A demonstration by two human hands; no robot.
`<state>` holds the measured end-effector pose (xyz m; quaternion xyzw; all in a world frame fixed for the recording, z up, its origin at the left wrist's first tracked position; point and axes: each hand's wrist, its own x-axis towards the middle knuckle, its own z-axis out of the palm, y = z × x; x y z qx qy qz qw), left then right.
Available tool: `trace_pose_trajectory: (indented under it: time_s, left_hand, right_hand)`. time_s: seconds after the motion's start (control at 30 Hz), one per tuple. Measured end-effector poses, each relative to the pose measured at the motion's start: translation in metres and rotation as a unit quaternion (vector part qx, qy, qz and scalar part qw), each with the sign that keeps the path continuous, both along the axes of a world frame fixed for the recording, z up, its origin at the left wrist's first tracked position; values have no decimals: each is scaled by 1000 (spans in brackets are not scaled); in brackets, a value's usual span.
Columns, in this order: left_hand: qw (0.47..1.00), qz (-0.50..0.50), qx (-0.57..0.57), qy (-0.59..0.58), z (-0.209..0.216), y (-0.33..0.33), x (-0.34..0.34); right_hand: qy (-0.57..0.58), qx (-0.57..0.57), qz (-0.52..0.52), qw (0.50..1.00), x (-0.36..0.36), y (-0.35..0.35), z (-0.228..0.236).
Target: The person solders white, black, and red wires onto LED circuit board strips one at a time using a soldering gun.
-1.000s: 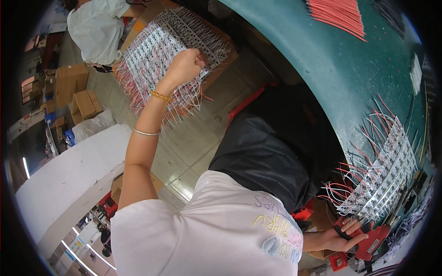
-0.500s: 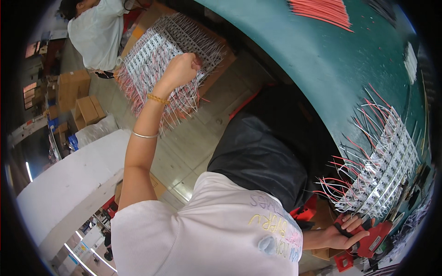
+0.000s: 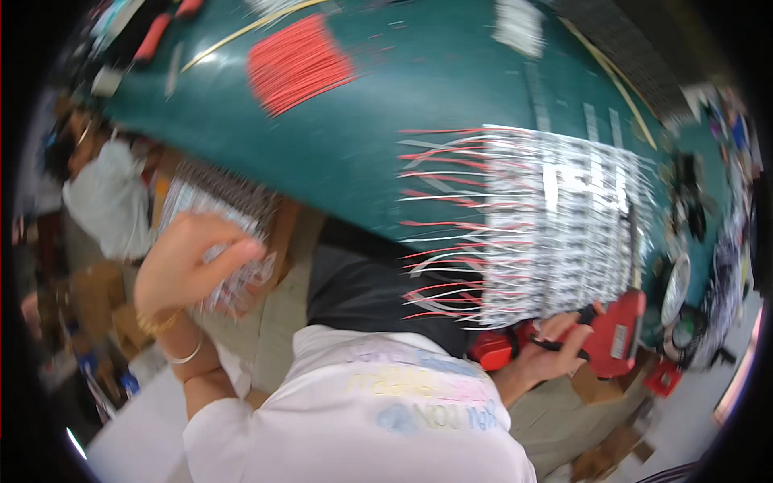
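My right hand [image 3: 555, 346] is wrapped round the handle of a red pistol-grip tool [image 3: 618, 342] at the table's near right edge; its exact kind is unclear. Just beyond the tool lies a panel of white circuit boards [image 3: 515, 217] in rows, with red and white wires sticking out to the left. My left hand [image 3: 189, 262] is raised at the left, blurred by motion, with its fingers bent; I see nothing certain in it. Behind and below that hand is a stack of wired board panels [image 3: 193, 197], partly covered by it.
On the green table [image 3: 386, 105] lie a bundle of red wires [image 3: 298, 64] and a bundle of white wires [image 3: 518, 28]. Cables and a spool [image 3: 684, 334] crowd the right side. A person in a light top [image 3: 113, 201] sits at the far left, near cardboard boxes [image 3: 101, 290].
My view has swung right toward the table. My left hand has come up off the stack of panels. My right hand keeps its hold on the red tool beside the panel.
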<state>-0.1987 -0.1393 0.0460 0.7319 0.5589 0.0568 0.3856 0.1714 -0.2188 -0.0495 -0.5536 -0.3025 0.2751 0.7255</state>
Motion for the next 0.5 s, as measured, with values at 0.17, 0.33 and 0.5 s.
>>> trace_pose_trajectory:
  time_s: [0.17,0.33,0.5]
  left_hand:
    - [982,-100,119,-109,23,53,64]
    - [886,-332,319,-62,4,112,158]
    - [863,-396,314,0,-37,124,193]
  right_hand:
    - [-141,-86,10,986,20,-19,-14]
    - [-13,-66,-79,995,-2,-20,-3]
    - [-151,-93,-66,982,0,-35,-16]
